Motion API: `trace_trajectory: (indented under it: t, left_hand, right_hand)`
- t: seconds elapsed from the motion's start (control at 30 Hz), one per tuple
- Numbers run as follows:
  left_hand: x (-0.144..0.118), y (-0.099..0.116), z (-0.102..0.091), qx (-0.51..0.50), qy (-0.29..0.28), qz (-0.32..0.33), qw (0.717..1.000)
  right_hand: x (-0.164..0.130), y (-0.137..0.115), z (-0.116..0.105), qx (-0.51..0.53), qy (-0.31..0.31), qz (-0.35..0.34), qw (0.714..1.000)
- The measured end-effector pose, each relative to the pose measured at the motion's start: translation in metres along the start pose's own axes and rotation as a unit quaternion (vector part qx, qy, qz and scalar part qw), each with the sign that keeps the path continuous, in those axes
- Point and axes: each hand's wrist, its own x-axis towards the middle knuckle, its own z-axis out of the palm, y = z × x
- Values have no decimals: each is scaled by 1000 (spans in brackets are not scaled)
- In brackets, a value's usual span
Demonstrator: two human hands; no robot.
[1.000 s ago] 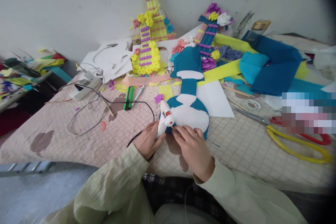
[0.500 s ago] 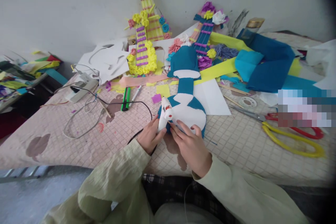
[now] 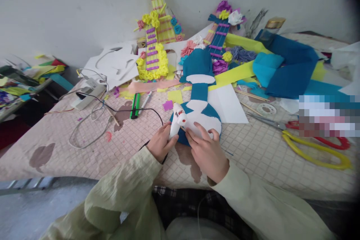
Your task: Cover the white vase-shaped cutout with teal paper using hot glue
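My left hand (image 3: 161, 140) is wrapped round the handle of a white glue gun (image 3: 177, 118), whose body lies over the left side of a guitar-shaped cutout (image 3: 200, 92). The cutout has dark blue paper wrapped over a white base, with bare white patches on its round body. My right hand (image 3: 207, 150) is bent over the lower edge of that body, close beside the glue gun. Its thumb and fingertips come together near a thin tan piece (image 3: 183, 129) under the gun; what they hold is too small to make out.
Scissors (image 3: 312, 146) with yellow and red handles lie on the right, near a tape roll (image 3: 266, 110). A green cutter (image 3: 135, 105), a pen (image 3: 145, 102), cables and a power strip (image 3: 87, 97) are left. Decorated paper guitars (image 3: 152, 52) and blue paper (image 3: 292, 67) stand behind.
My right hand has shifted slightly right, and its fingers have lifted and bent a little more. My left hand keeps the glue gun in nearly the same place.
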Motion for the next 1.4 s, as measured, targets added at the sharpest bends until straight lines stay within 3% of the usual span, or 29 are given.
trace_trajectory:
  t: [0.23,0.67,0.8,0.97,1.07,1.4]
  left_hand:
    - [12,5,1,-7,-34,-26,999]
    - [27,-2,4,-93,-36,14,995]
    - [27,-3,-5,-112,4,43,993]
    - [6,-1,-28,-157,95,47,982]
    - [-13,1,-34,-211,121,37,969]
    - [-59,1,-12,-177,161,19,971]
  right_hand:
    - [2,2,0,-39,4,25,999]
    - [6,11,-4,-24,-46,88,995]
    - [5,14,-2,-22,-27,104,994]
    - [9,22,-1,28,6,139,990]
    - [12,27,-2,56,-1,153,987]
    - [11,33,-5,84,-27,153,984]
